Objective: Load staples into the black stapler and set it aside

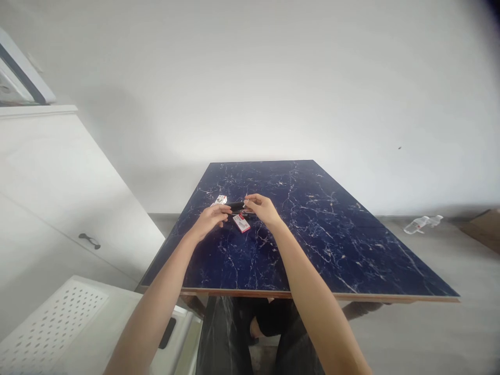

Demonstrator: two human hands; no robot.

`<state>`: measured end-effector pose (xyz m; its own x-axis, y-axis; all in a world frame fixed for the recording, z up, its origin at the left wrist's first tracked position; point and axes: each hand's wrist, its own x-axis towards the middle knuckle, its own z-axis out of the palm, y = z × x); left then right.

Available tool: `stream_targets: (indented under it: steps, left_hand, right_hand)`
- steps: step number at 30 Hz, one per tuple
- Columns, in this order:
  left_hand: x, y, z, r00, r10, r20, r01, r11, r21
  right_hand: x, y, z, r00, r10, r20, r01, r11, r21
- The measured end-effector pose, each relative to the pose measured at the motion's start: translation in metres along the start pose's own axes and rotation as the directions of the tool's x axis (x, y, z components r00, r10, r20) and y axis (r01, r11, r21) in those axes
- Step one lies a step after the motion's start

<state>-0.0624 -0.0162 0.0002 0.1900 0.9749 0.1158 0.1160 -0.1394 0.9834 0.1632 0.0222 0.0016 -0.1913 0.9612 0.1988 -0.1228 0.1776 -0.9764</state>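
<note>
On the dark blue marbled table (328,245), what looks like a black stapler (236,206) lies between my hands, with a shiny metal strip along it. My left hand (213,217) grips its left end, thumb and fingers closed. Over its right end, my right hand (261,207) has thumb and forefinger pinched together on something small and pale that I cannot make out. A small red-and-white box (241,223) lies just in front of the stapler. Partly behind my left fingers sits a small white box (221,199) with dark print.
A white cabinet (70,192) with a dark handle stands left of the table. Lower left is a white surface with a perforated panel (54,323) and a black phone-like object (167,333). Clear plastic bottles (417,225) lie on the floor at right, near a cardboard box (484,229).
</note>
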Motion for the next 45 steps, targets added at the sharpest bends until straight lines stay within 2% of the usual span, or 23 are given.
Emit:
stream_targets:
  steps: [3, 6, 8, 11, 15, 19, 21, 24, 26, 28, 31, 34, 39, 45]
  left_hand:
    - [0.000, -0.003, 0.000, 0.999, 0.045, 0.012, -0.046, 0.966, 0.255]
    - [-0.003, -0.008, 0.011, 0.988, 0.145, 0.042, -0.146, 0.838, 0.526]
    - [-0.005, -0.012, 0.022, 0.978, 0.204, 0.044, -0.189, 0.771, 0.608]
    - [-0.007, -0.015, 0.036, 0.975, 0.219, 0.031, -0.189, 0.753, 0.630]
    - [-0.007, -0.012, 0.040, 0.981, 0.193, 0.036, -0.181, 0.816, 0.550]
    - [-0.005, -0.007, 0.034, 0.990, 0.137, 0.044, -0.143, 0.925, 0.352]
    - [-0.003, -0.005, 0.029, 0.988, 0.146, -0.041, -0.130, 0.954, 0.269]
    - [0.002, -0.004, 0.020, 0.957, 0.152, -0.245, -0.121, 0.983, 0.138]
    - [0.004, -0.002, 0.016, 0.927, 0.112, -0.357, -0.119, 0.993, 0.002]
    - [0.006, -0.001, 0.013, 0.910, 0.036, -0.413, -0.105, 0.984, -0.147]
    - [0.007, -0.002, 0.011, 0.912, -0.051, -0.408, -0.088, 0.945, -0.315]
    - [0.008, -0.004, 0.011, 0.923, -0.059, -0.381, -0.101, 0.916, -0.387]
    - [0.008, -0.008, 0.012, 0.956, -0.009, -0.293, -0.111, 0.915, -0.388]
    - [0.006, -0.008, 0.015, 0.966, -0.023, -0.258, -0.065, 0.942, -0.330]
  right_hand:
    - [0.003, 0.001, -0.004, 0.998, 0.012, -0.063, -0.013, 1.000, -0.009]
    - [0.004, 0.001, -0.005, 0.997, 0.014, -0.074, -0.016, 1.000, -0.024]
    - [0.003, 0.001, -0.005, 0.998, 0.002, -0.063, -0.004, 1.000, -0.029]
    - [0.001, -0.001, -0.004, 0.998, -0.004, -0.055, 0.002, 0.999, -0.037]
    - [0.000, -0.004, -0.003, 0.998, 0.030, -0.057, -0.029, 0.999, 0.032]
    - [0.000, -0.006, -0.002, 0.995, 0.075, -0.071, -0.063, 0.986, 0.156]
    - [0.001, -0.006, -0.002, 0.994, 0.077, -0.081, -0.061, 0.981, 0.184]
    - [0.001, -0.006, 0.000, 0.995, 0.068, -0.073, -0.055, 0.984, 0.167]
    - [0.001, -0.005, 0.003, 0.997, 0.051, -0.056, -0.043, 0.990, 0.138]
    - [0.000, -0.002, 0.007, 0.999, 0.026, -0.035, -0.022, 0.992, 0.126]
    - [-0.002, 0.002, 0.015, 0.999, -0.006, -0.037, 0.011, 0.993, 0.122]
    - [-0.004, 0.004, 0.021, 1.000, -0.009, -0.011, 0.010, 0.996, 0.086]
    - [-0.008, 0.000, 0.022, 0.994, 0.013, 0.106, -0.022, 0.996, 0.087]
    - [-0.007, -0.002, 0.018, 0.994, 0.067, 0.082, -0.078, 0.989, 0.127]
